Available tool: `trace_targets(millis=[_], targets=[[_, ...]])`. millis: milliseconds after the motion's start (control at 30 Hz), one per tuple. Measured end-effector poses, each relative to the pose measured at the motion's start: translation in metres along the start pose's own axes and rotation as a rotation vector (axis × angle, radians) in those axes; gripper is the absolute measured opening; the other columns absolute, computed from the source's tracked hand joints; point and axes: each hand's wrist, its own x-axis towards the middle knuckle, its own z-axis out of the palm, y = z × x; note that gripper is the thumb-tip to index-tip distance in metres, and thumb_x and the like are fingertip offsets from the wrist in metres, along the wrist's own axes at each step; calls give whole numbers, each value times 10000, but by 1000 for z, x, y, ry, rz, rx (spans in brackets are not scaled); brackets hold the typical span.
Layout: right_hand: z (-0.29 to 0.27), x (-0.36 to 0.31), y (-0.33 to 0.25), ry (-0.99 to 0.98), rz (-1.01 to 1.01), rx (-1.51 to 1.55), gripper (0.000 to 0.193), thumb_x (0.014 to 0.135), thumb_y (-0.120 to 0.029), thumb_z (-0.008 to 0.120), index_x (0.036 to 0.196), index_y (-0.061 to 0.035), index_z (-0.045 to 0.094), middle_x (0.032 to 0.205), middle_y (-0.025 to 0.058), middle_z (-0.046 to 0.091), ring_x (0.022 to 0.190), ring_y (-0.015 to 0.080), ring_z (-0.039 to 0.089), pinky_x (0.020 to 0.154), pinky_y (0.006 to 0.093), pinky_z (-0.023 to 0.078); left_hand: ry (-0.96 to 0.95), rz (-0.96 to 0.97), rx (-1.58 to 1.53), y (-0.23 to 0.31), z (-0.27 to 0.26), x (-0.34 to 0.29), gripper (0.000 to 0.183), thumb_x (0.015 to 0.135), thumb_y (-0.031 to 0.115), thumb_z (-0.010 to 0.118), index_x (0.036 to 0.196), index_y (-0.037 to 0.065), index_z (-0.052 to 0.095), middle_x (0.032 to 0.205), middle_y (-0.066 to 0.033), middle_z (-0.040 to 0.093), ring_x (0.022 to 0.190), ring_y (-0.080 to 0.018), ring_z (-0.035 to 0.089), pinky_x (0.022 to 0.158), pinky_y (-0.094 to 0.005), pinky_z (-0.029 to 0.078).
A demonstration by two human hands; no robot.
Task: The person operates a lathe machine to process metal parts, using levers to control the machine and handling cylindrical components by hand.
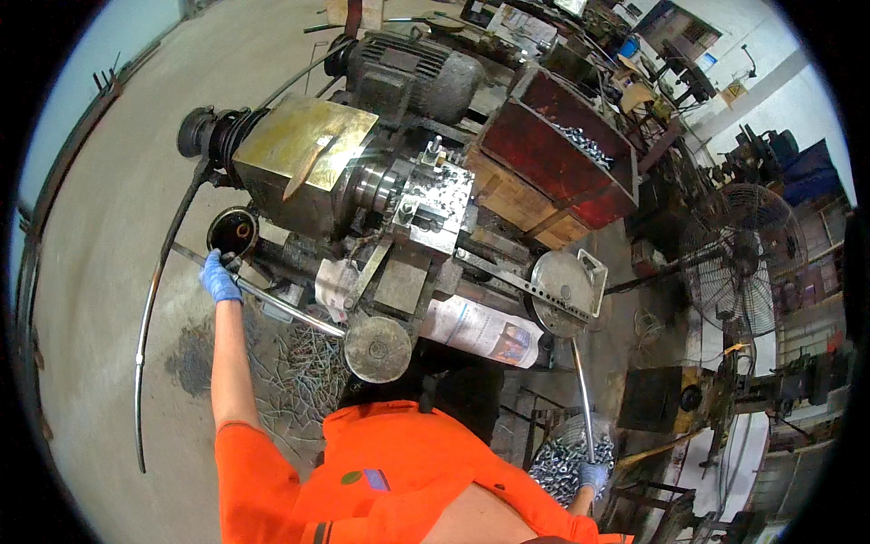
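My left hand (pixel 220 277), in a blue glove, is closed around a long metal lever (pixel 299 313) that slopes down to a round metal disc (pixel 378 349) in front of me. Just beyond those fingers sits a dark round cup (pixel 233 231). At the lower right, my right hand (pixel 593 477), also gloved, grips the bottom end of a shiny lever bar (pixel 582 390). That bar hangs from a second round plate (pixel 564 281). Beside and partly behind the right hand is a basket of small metal parts (pixel 557 467). Between the levers stands the machine's metal clamp block (pixel 433 207).
A brass-topped machine housing (pixel 304 140) and a motor (pixel 412 77) stand ahead. A red bin (pixel 562 150) with metal parts is at the right, near a large fan (pixel 743 258). Swarf (pixel 304 381) litters the floor at left, near a hanging hose (pixel 145 363).
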Motion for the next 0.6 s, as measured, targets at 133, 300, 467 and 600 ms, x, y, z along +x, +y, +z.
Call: trace_targets(millis=[133, 300, 467, 600], targets=[[19, 16, 16, 10, -22, -55, 450, 606, -373, 678, 846, 4, 635, 909, 236, 615, 870, 373, 592, 781, 407, 470, 33, -40, -22, -2, 4, 5, 158, 792, 113, 559, 820, -42, 546, 633, -160, 606, 420, -225, 560, 412, -311, 514], [25, 17, 16, 13, -25, -61, 435, 622, -350, 658, 844, 22, 620, 898, 248, 609, 862, 380, 590, 771, 416, 470, 11, -49, -36, -6, -1, 12, 149, 792, 104, 557, 803, -43, 539, 638, -160, 603, 439, -224, 561, 411, -309, 509], [27, 16, 20, -13, -19, -41, 414, 594, -307, 673, 811, 40, 611, 873, 249, 612, 845, 361, 598, 773, 402, 472, 3, -74, -24, -5, -1, 13, 141, 795, 103, 554, 793, -37, 534, 639, -161, 602, 440, -225, 555, 416, -301, 505], [11, 4, 1, 3, 29, -33, 393, 595, -303, 672, 788, 35, 617, 838, 237, 618, 824, 362, 602, 772, 398, 472, 36, -67, -11, -2, 2, 9, 151, 800, 108, 552, 801, -42, 532, 645, -165, 602, 439, -227, 555, 414, -300, 504]])
